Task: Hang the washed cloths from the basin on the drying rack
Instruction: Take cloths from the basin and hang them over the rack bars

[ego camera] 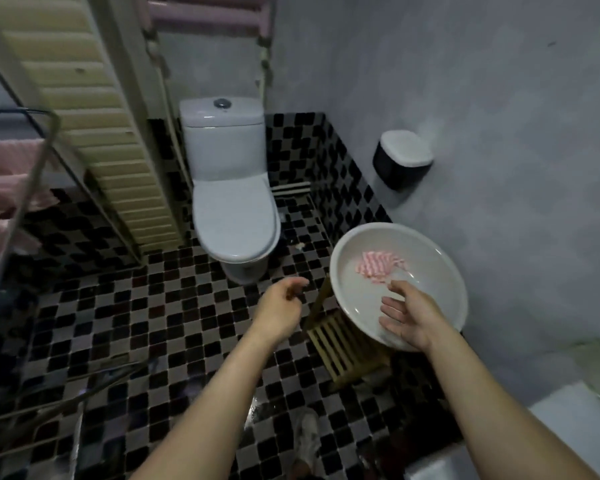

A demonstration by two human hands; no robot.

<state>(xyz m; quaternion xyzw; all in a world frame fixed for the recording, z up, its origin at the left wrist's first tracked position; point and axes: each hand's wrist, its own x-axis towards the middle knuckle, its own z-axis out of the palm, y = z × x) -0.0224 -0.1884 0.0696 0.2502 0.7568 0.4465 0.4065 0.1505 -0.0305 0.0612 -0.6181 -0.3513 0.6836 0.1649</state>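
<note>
At far left the rack (28, 187) carries pink towels (7, 161). Left hand (284, 303) hangs loosely curled, empty; right hand (409, 317), fingers straight, hovers over the basin's (440, 289) near rim. Cloth (378, 268) lies mid-basin: likely limp, wet, light; pinch an edge.

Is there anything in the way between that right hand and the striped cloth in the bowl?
Nothing visible. The right hand is open above the near side of the basin, and the pink striped cloth lies uncovered in the basin just beyond its fingertips, with only bare basin between them.
</note>
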